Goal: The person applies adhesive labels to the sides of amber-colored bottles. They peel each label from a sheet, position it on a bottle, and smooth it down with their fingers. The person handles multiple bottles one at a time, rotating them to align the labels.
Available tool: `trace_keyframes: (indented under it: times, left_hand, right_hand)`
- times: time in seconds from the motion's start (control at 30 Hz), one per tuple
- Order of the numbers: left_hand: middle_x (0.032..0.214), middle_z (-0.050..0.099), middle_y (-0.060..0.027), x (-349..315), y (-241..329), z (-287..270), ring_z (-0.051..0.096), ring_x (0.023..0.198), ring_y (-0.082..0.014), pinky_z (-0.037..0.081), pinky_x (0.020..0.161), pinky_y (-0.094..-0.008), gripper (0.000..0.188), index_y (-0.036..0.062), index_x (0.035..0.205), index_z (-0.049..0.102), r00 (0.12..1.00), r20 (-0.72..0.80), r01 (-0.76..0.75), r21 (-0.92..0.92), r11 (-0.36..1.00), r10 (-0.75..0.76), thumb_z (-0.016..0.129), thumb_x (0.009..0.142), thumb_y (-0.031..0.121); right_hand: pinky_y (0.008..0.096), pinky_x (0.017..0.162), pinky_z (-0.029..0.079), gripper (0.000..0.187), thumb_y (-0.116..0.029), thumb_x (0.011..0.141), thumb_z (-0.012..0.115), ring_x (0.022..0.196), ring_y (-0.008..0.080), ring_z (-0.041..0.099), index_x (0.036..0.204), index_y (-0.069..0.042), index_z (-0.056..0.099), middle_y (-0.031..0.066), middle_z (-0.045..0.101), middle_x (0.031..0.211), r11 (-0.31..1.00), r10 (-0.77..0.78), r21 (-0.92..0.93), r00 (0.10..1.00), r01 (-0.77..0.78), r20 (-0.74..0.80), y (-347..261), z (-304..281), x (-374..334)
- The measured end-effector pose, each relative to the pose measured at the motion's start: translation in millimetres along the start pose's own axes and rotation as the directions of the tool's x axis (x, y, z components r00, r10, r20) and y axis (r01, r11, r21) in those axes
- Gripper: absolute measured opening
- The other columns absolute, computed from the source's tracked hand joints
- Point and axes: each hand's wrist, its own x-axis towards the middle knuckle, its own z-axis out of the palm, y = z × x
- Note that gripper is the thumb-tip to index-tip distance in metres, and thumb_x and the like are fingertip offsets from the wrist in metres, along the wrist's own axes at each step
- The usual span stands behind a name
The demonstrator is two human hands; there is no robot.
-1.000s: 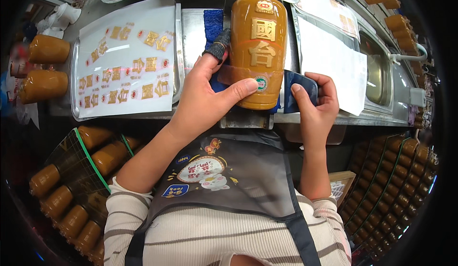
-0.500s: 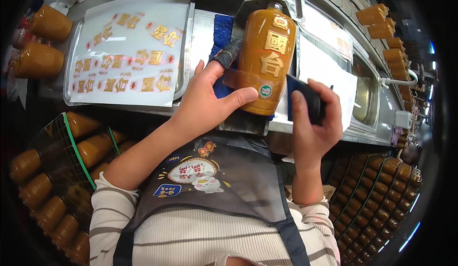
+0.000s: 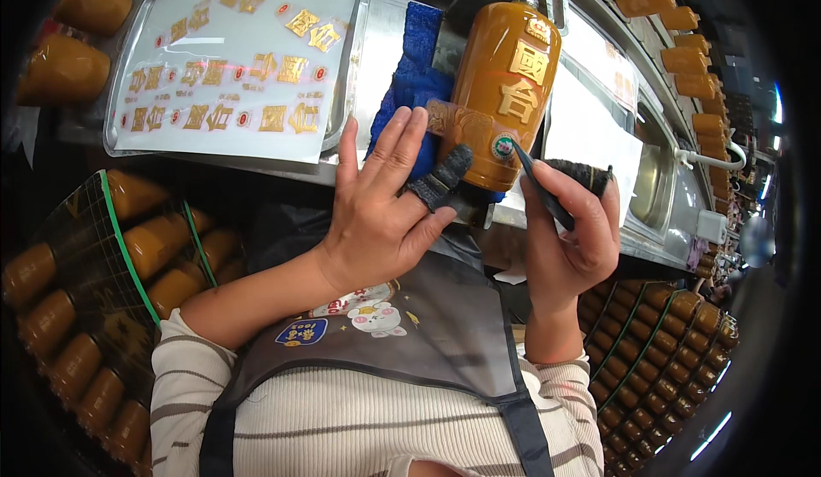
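Observation:
A glossy amber-brown bottle lies tilted on its back, neck pointing away, with raised gold lettering and a small green round sticker near its base. A clear film strip with a faint pattern reaches from the bottle's lower left side. My left hand is open, fingers spread, its dark-wrapped index finger at the bottle's lower left edge. In my right hand is a thin black scraper-like tool, its tip beside the green sticker. A dark cover also wraps a right finger.
On the left, a metal tray carries a white sheet of gold decals. Blue cloth lies left of the bottle. A sink and white sheets are on the right. Racks of brown bottles stand below on both sides.
My left hand has let go of the bottle's side and spread its fingers lower down. The tool in my right hand has turned edge-on, its tip now near the green sticker.

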Motion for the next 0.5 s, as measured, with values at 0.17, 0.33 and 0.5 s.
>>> trace_keyframes:
  times: [0.17, 0.33, 0.5]
  left_hand:
    - [0.154, 0.039, -0.0321, -4, -1, 3, 0.038, 0.144, -0.0455, 0.014, 0.115, -0.0689, 0.028, -0.0007, 0.066, 0.064, 0.999, -0.036, 0.009, 0.06, 0.998, -0.007, 0.077, 0.082, 0.019]
    - [0.154, 0.037, -0.034, -5, -5, 1, 0.036, 0.145, -0.0477, 0.014, 0.114, -0.0699, 0.024, -0.0057, 0.068, 0.064, 0.998, -0.039, 0.05, -0.011, 0.999, -0.05, 0.078, 0.078, 0.012]
    - [0.157, 0.033, -0.0328, 5, 0, 2, 0.035, 0.146, -0.048, 0.013, 0.114, -0.0696, 0.025, -0.0071, 0.069, 0.068, 1.0, 0.008, -0.003, -0.025, 1.0, 0.004, 0.079, 0.077, 0.013]
  right_hand:
    - [0.0344, 0.075, 0.043, 0.035, -0.009, 0.061, 0.076, 0.085, 0.0227, 0.057, 0.095, -0.015, 0.08, -0.0015, 0.062, 0.082, 0.928, -0.323, -0.135, 0.932, 0.346, 0.167, -6, 17, -8]
    - [0.0346, 0.073, 0.041, 0.038, -0.01, 0.058, 0.076, 0.082, 0.0219, 0.056, 0.095, -0.015, 0.081, -0.0024, 0.058, 0.08, 0.941, -0.302, -0.136, 0.95, 0.311, 0.08, 2, 11, -15]
    - [0.0314, 0.076, 0.052, 0.024, 0.001, 0.079, 0.081, 0.081, 0.0256, 0.068, 0.102, -0.003, 0.075, 0.0105, 0.068, 0.093, 0.97, 0.219, 0.105, 0.975, -0.221, 0.028, -9, 6, -27]
